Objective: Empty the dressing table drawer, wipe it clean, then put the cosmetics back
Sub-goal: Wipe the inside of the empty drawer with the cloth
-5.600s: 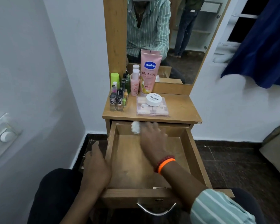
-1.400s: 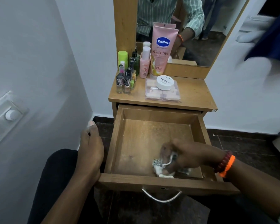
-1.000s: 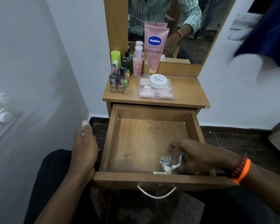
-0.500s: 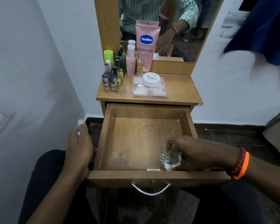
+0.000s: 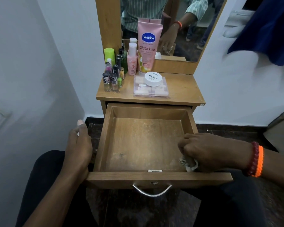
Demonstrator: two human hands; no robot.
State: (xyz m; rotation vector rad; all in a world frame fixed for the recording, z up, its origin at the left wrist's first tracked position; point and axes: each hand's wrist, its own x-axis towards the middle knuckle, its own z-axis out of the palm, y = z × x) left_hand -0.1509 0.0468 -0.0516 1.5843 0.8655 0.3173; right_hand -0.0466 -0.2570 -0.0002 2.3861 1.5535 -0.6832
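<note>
Tissue wad (image 5: 189,164), soft & light: we keep right hand (image 5: 208,153) clenched round it, pressing flat in drawer (image 5: 159,177). Left hand (image 5: 78,146) relaxed, holding nothing, beside drawer's left wall.

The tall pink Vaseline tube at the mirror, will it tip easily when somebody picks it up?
Probably yes: the Vaseline tube stands tall on its narrow cap end and seems to lean against the mirror. Being a squeeze tube, it likely dents under the fingers.

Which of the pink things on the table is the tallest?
The Vaseline tube, standing on its cap against the mirror. It rises well above the small pink bottle to its left and the flat pink box lying in front.
</note>
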